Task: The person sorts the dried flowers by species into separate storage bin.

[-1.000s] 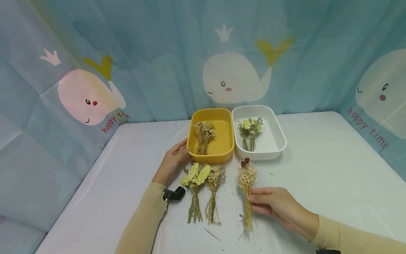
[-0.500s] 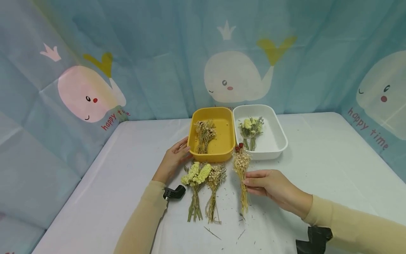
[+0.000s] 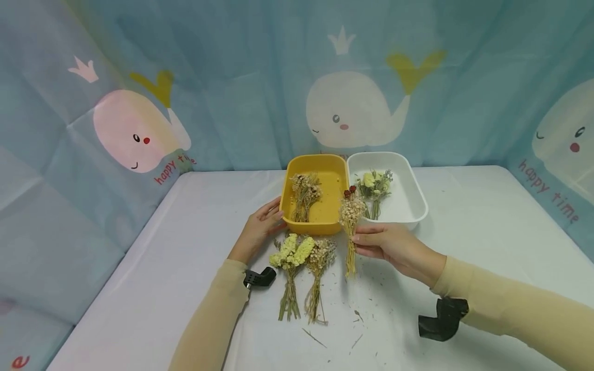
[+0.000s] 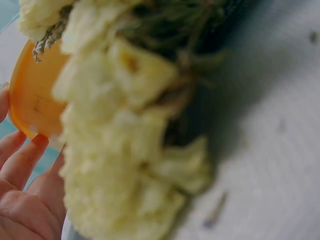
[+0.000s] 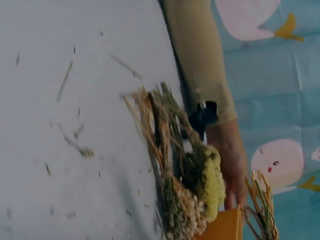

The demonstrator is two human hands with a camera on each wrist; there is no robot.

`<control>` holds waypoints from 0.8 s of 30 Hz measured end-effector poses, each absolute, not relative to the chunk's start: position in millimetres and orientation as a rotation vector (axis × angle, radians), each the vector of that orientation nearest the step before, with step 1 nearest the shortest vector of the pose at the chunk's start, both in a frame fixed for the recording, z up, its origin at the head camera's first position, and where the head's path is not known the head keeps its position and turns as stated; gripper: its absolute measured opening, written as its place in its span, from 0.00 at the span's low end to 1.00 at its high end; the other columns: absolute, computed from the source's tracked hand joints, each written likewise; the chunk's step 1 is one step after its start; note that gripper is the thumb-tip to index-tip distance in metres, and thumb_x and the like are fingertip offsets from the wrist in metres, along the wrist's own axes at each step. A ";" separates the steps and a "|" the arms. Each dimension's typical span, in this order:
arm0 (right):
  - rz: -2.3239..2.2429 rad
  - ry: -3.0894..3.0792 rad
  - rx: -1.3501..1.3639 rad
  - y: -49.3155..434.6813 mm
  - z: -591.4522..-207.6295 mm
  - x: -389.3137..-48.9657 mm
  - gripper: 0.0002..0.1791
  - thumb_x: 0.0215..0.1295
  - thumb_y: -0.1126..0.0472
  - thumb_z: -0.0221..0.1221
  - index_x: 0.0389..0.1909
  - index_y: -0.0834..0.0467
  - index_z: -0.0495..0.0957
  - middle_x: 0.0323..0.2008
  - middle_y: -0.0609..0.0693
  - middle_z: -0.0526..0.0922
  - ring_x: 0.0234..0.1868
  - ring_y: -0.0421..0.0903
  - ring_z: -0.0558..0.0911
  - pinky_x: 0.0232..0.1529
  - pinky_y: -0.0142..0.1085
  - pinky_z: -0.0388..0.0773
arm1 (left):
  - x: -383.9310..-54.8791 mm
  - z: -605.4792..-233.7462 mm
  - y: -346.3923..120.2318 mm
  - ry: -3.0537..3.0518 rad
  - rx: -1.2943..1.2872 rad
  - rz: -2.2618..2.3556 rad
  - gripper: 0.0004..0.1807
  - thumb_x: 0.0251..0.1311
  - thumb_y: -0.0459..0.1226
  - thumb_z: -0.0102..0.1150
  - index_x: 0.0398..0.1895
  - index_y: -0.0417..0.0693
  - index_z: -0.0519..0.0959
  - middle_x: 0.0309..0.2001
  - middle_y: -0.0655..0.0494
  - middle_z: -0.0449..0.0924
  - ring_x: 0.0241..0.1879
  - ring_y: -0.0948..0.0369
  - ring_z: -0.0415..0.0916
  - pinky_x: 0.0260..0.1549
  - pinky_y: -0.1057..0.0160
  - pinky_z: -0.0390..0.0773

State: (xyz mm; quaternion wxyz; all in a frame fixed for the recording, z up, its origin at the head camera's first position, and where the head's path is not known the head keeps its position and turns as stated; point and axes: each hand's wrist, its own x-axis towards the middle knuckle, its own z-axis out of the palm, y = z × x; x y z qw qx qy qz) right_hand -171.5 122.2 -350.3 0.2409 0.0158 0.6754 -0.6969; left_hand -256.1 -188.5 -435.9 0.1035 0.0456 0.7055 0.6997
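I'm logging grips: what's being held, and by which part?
The right hand pinches the red-topped bunch by its upper stems; the left hand touches the yellow tray.

2 bunches [image 3: 290, 260] before left tray [image 3: 332, 188], right tray [image 3: 405, 197] alongside

The left hand [image 3: 259, 231] stretches forward; the right hand [image 3: 398, 248] (pointing inward) pinches.

Long beige sleeves [image 3: 510, 296], black wrist mounts [image 3: 443, 319], probably plastic
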 end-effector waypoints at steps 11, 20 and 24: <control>-1.905 1.865 0.065 106.8 -345.7 -202.0 0.25 0.70 0.70 0.58 0.65 0.75 0.68 0.46 0.55 0.87 0.36 0.36 0.88 0.50 0.31 0.86 | -256.3 -435.8 -189.0 2.079 0.145 2.065 0.34 0.69 0.44 0.59 0.77 0.55 0.61 0.75 0.51 0.62 0.72 0.53 0.65 0.65 0.55 0.78; -1.958 1.837 0.107 89.8 -344.7 -223.2 0.24 0.68 0.73 0.57 0.64 0.74 0.70 0.33 0.46 0.88 0.32 0.37 0.88 0.44 0.27 0.87 | -254.5 -435.5 -188.1 2.065 0.145 2.078 0.33 0.69 0.44 0.59 0.76 0.58 0.63 0.75 0.52 0.63 0.72 0.54 0.67 0.63 0.58 0.80; -1.967 1.853 0.116 84.1 -346.5 -233.9 0.23 0.68 0.73 0.57 0.63 0.74 0.71 0.32 0.46 0.87 0.32 0.37 0.87 0.43 0.27 0.87 | -253.5 -435.3 -188.0 2.085 0.152 2.069 0.32 0.70 0.43 0.58 0.76 0.57 0.63 0.75 0.51 0.62 0.72 0.53 0.66 0.63 0.57 0.80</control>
